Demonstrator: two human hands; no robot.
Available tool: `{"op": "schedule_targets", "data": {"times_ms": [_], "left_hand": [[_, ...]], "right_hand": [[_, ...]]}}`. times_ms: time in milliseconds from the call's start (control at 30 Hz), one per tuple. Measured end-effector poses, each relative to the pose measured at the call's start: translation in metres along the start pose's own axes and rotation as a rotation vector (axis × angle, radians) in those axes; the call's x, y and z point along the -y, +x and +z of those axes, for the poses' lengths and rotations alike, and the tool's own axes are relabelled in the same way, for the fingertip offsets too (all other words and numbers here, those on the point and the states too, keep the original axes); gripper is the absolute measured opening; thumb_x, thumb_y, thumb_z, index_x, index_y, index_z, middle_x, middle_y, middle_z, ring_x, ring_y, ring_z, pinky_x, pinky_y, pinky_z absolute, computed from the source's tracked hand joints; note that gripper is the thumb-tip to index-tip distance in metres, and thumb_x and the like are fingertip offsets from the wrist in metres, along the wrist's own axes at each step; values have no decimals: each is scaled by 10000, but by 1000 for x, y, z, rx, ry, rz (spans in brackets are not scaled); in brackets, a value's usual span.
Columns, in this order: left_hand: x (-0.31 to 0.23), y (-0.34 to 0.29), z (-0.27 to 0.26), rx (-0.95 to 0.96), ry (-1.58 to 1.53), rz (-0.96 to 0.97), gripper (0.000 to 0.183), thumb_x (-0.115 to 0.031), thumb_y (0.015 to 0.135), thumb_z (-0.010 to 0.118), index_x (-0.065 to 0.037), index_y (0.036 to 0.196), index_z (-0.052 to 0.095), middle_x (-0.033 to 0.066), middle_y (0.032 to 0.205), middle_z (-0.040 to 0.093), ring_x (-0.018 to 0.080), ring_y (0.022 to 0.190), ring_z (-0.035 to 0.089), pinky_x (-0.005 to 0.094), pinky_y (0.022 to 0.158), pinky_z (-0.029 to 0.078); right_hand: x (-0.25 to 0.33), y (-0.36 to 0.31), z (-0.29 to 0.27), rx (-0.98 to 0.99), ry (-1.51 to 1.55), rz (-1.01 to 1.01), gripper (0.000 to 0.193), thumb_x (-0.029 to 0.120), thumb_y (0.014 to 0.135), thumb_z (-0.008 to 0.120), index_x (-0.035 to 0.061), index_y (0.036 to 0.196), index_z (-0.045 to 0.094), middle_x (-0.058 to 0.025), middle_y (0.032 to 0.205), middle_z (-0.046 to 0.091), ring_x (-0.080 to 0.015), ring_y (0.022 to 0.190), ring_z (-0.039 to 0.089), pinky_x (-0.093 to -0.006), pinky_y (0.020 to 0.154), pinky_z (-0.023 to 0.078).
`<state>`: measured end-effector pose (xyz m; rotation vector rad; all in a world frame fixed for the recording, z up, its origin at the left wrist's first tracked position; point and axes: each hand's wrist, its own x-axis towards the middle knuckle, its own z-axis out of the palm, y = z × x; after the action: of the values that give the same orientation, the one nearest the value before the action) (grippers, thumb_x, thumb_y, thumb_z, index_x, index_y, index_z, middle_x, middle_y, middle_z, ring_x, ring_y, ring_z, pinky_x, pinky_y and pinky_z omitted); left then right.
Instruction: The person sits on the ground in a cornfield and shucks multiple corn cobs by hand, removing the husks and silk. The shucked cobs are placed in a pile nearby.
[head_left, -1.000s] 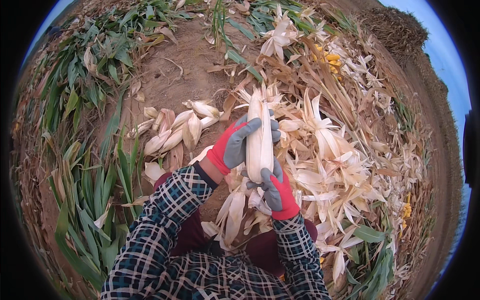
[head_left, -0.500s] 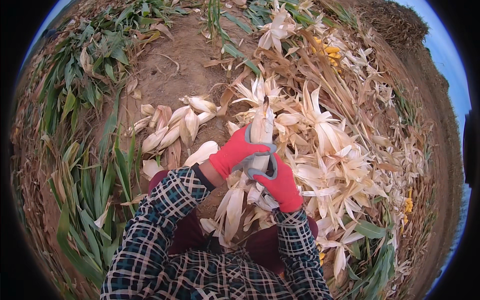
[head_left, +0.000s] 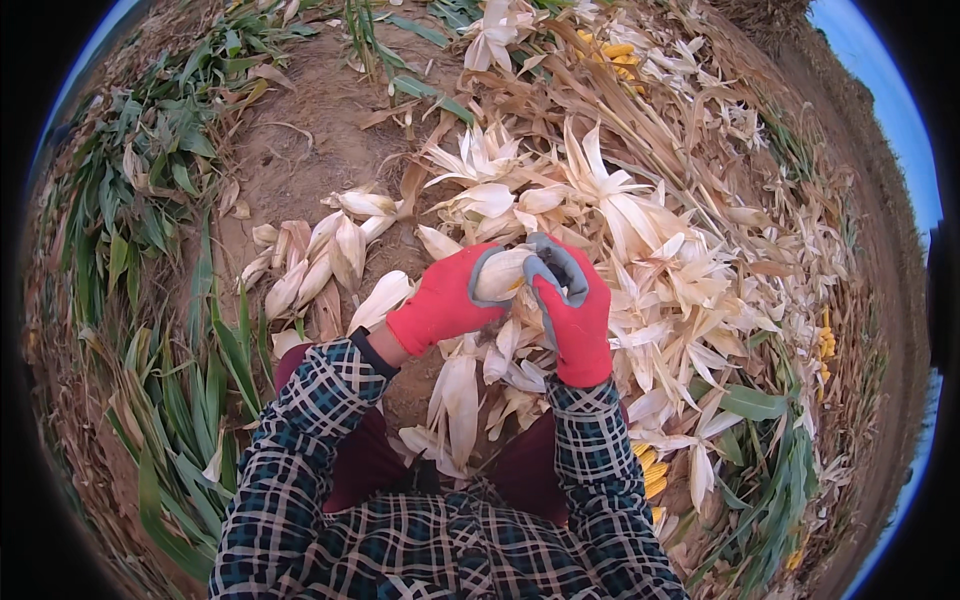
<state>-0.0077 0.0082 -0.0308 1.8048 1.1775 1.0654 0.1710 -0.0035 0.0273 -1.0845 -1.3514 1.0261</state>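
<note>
A pale, husk-covered ear of corn (head_left: 502, 275) lies tilted between my two gloved hands, over the ground in front of my knees. My left hand (head_left: 446, 300), in a red glove with grey palm and fingertips, is closed around its body. At the ear's upper right end, my right hand (head_left: 580, 315), gloved alike, has its fingers curled onto the tip. Whether the fingers pinch the husk itself is partly hidden. A heap of dry, pale husks (head_left: 650, 250) spreads just beyond and to the right of my hands.
Several unhusked ears (head_left: 325, 255) lie in a pile to the left on bare brown soil (head_left: 310, 110). Bare yellow cobs (head_left: 652, 472) show by my right forearm, and more yellow cobs (head_left: 612, 55) lie at the far right. Green stalks and leaves (head_left: 175, 430) line the left side.
The ear has gone from pointing away from me to lying tilted and lower. My right hand has moved from its near end up to its tip. The view has shifted slightly.
</note>
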Motion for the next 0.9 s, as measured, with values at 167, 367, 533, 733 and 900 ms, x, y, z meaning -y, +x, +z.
{"op": "schedule_targets", "data": {"times_ms": [167, 367, 533, 733, 900], "left_hand": [[0, -3, 0, 39, 7, 32, 750, -197, 660, 855, -33, 1314, 528, 169, 1222, 628, 306, 1127, 623, 388, 956, 488], [-3, -2, -1, 16, 33, 29, 768, -193, 667, 855, -31, 1333, 507, 175, 1240, 615, 302, 1143, 614, 385, 969, 482], [-1, 2, 1, -71, -113, -14, 791, -160, 689, 850, -33, 1370, 467, 133, 1272, 600, 234, 1159, 600, 350, 991, 467], [-22, 6, -11, 278, -963, -208, 874, -158, 771, 801, -52, 1487, 311, 64, 1393, 500, 174, 1266, 493, 348, 1083, 388], [-13, 8, -7, 123, -1146, -109, 774, -282, 851, 744, -53, 1468, 335, 70, 1317, 549, 176, 1233, 521, 349, 1074, 396]], "right_hand": [[-12, 1, -14, 56, -123, -132, 311, 4, 875, 652, -9, 1185, 660, -93, 1051, 701, -149, 911, 661, -275, 809, 529], [-29, -4, -10, -12, 147, 14, 259, 32, 942, 572, -30, 1180, 653, -80, 1015, 700, -107, 882, 636, -251, 772, 516], [-34, -2, 8, -103, 567, 182, 243, 159, 982, 590, -13, 1148, 635, -54, 999, 681, -103, 864, 631, -253, 803, 514], [-54, 1, 5, 110, 1199, 319, 291, 251, 1002, 527, 30, 1183, 582, -96, 1114, 652, -215, 958, 639, -376, 885, 521], [-58, -3, 11, 241, 1365, 153, 304, 274, 979, 531, 63, 1194, 575, -99, 1139, 629, -246, 1068, 607, -476, 978, 476]]}}
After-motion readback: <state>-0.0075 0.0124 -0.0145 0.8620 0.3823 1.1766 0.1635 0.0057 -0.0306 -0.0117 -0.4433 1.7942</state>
